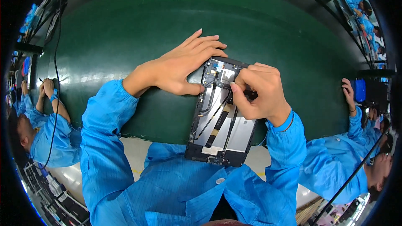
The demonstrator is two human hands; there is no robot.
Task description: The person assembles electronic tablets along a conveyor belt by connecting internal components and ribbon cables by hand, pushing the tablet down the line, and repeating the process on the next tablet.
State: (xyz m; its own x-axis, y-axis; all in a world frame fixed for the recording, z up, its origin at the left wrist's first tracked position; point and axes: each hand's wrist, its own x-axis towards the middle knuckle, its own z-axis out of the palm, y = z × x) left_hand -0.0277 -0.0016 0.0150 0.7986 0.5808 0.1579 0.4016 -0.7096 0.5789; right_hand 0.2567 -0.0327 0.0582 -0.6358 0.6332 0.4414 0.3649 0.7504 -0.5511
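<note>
An opened tablet (240, 132) lies with its inside up, its lower end reaching past the table's near edge toward my body. Silver plating, black cables and a small circuit board at the upper end show inside its black frame. My left hand (184, 67) rests flat with fingers spread on the table, the thumb touching the tablet's left edge. Over the tablet's upper right part my right hand (259, 90) is closed, thumb and fingers pinched together. Whatever sits between those fingertips is hidden or too small to name.
The green tabletop (125, 21) spreads beyond my hands. A co-worker in blue (54, 138) sits at the left, another (339, 163) at the right. A blue object (359, 90) stands near the right end. Black cables (56, 58) hang down at the left.
</note>
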